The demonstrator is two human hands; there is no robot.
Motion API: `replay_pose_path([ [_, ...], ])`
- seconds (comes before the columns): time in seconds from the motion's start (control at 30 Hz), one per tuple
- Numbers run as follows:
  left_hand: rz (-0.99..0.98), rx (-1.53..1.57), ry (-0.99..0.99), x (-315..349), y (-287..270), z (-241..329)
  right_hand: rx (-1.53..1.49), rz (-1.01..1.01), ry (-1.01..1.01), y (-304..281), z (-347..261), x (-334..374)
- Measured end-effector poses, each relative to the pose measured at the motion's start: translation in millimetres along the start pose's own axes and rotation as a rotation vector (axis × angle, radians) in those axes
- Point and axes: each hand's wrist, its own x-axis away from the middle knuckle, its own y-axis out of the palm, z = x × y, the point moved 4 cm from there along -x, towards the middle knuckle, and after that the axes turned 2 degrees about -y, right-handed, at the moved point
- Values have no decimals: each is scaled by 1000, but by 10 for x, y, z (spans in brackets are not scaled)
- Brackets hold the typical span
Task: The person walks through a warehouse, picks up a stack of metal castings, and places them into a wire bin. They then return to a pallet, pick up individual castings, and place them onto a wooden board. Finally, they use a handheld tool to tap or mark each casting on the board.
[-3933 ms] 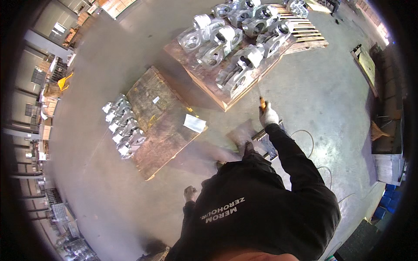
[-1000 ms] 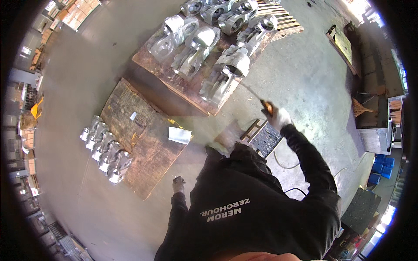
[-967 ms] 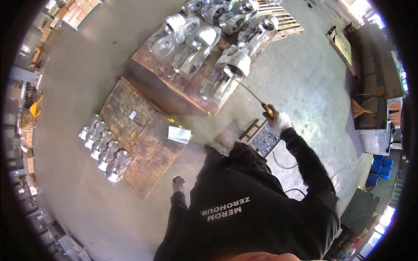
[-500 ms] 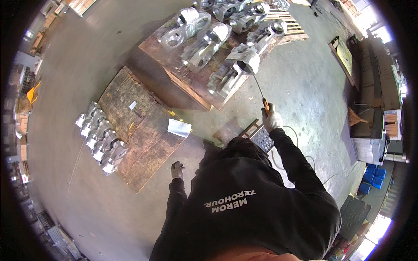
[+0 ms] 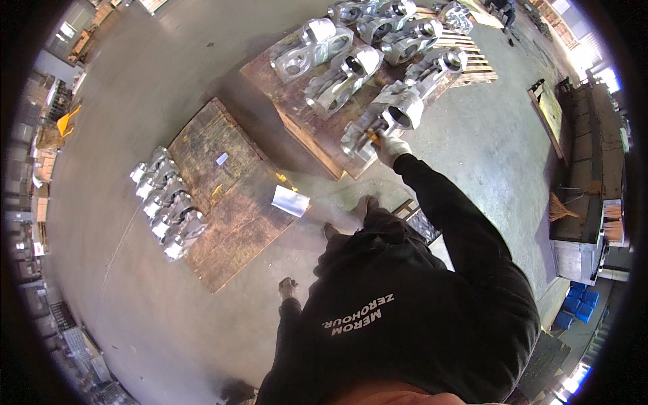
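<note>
My right hand [image 5: 393, 147], in a pale work glove, is closed around the orange handle of a thin-rodded tool [image 5: 373, 137]. It is at the near end of a silvery metal casting [image 5: 388, 118] with a round bore, on the brown wooden platform [image 5: 293, 125]. The rod's tip cannot be made out against the metal. Low beside my body hangs my gloved left hand [image 5: 288, 289], its fingers curled, with nothing visible in it. Several similar castings [image 5: 344, 77] lie in rows on the platform.
A lower wooden board [image 5: 229, 229] on the left carries a white sheet [image 5: 291, 201], with a row of smaller castings [image 5: 169, 202] along its left edge. A slatted pallet [image 5: 472, 61] is beyond the platform. Right, a broom [image 5: 561, 209] leans by a bench. Another person [image 5: 505, 10] stands far off.
My right hand has moved forward and left with the tool, from beside the platform up to the near casting. My left hand still hangs low. The view has shifted slightly.
</note>
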Motion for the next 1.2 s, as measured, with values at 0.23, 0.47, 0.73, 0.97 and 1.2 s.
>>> replay_pose_path([
  [0.23, 270, 458, -410, 546, 307, -142, -19, 42, 114, 122, 173, -311],
  [0.47, 103, 24, -181, 670, 981, 404, -35, 318, 98, -471, 1072, -584],
  [0.73, 265, 281, -154, 726, 1629, 1327, -15, -14, 21, -711, 2344, -1641],
  [0.97, 313, 111, -103, 1094, 1807, 1816, -18, -68, 75, -434, 2762, -2443],
  [1.2, 257, 71, -303, 1392, 1691, 1199, -202, 10, 287, -161, 2887, -2537],
])
